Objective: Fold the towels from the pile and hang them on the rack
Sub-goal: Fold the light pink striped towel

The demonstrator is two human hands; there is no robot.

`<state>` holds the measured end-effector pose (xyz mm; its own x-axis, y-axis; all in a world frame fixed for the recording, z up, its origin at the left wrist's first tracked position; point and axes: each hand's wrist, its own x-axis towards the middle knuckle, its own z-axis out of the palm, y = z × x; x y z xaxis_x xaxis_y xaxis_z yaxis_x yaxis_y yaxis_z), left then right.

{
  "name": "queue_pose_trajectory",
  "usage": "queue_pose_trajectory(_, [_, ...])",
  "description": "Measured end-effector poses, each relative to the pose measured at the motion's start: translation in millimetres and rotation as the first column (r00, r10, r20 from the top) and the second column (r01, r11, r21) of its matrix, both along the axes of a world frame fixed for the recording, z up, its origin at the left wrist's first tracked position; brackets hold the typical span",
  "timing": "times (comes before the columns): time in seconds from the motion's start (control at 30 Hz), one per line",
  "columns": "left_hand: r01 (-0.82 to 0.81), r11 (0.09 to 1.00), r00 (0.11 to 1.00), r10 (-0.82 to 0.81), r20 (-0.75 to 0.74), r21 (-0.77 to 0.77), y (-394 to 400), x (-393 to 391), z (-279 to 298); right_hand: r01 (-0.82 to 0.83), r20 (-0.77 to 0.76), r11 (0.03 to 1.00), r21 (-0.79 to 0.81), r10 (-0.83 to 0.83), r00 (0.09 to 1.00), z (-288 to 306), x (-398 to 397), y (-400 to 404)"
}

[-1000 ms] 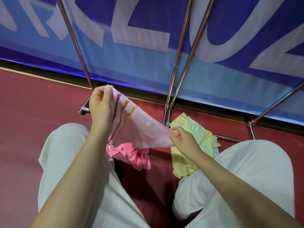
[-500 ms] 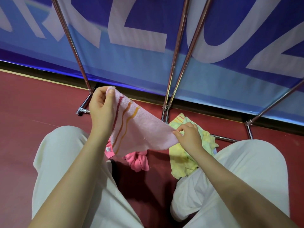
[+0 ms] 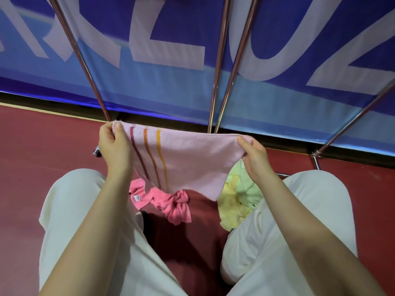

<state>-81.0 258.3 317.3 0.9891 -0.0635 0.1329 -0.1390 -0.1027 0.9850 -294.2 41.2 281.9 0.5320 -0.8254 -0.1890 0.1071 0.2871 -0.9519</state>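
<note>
The left hand pinches one top corner of a pale pink towel, thumb in front and the fingers curled behind the cloth, and the right hand pinches the opposite top corner the same way. Between the two sets of fingers the top edge of the towel runs nearly level and taut, and the rest hangs down to a point below. Three stripes, dark red, orange and yellow, run down the towel just beside the left fingers. Below the left fingers a crumpled bright pink towel lies on the red floor, and below the right fingers lies a rumpled yellow-green towel, partly covered by the pink one. Beyond the fingers stand the slanted metal bars of the rack, in front of a blue banner with large pale letters. Both knees, in cream trousers, frame the towels.
</note>
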Motion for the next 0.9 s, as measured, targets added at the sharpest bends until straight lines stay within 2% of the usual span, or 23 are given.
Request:
queue_pose_trajectory(0.07, [0.001, 1.0, 0.998, -0.003, -0.062, -0.031, -1.8, 0.3, -6.1, 0.024, -0.041, 0.999, -0.034, -0.025, 0.999, -0.8, -0.7, 3.3])
queue_pose_trajectory(0.13, [0.006, 0.999, 0.996, -0.01, -0.086, -0.05, -3.8, -1.2, -11.3, 0.11, -0.113, 0.981, -0.163, -0.129, 0.985, 1.5, -1.0, 7.1])
queue_pose_trajectory(0.2, [0.01, 0.998, 0.997, -0.015, -0.079, -0.06, -5.6, -4.2, -15.0, 0.19, -0.107, 0.935, -0.301, -0.231, 0.967, 7.2, -2.0, 9.7])
queue_pose_trajectory(0.37, [-0.048, 0.996, 0.995, 0.042, -0.091, -0.072, -9.0, -6.8, -23.7, 0.175, -0.089, 0.878, -0.446, -0.238, 0.967, 19.7, -6.7, 14.6])
queue_pose_trajectory(0.47, [-0.08, 0.997, 0.99, 0.077, -0.116, -0.019, -10.5, -4.3, -30.6, 0.198, -0.055, 0.872, -0.447, -0.247, 0.967, 23.6, -7.4, 18.6])
queue_pose_trajectory(0.6, [-0.023, 0.999, 0.994, 0.019, -0.112, -0.039, -15.3, -8.4, -31.9, 0.242, -0.015, 0.882, -0.403, -0.271, 0.963, 26.2, -8.5, 18.1])
queue_pose_trajectory(0.77, [0.033, 0.992, 0.995, -0.044, 0.09, 0.124, -20.3, -14.4, -36.0, 0.283, -0.016, 0.888, -0.361, -0.31, 0.951, 22.2, -10.8, 14.5])
queue_pose_trajectory(0.9, [0.008, 0.97, 0.991, -0.041, 0.129, 0.243, -20.4, -16.9, -39.8, 0.305, -0.02, 0.886, -0.348, -0.333, 0.943, 22.0, -12.7, 13.5])
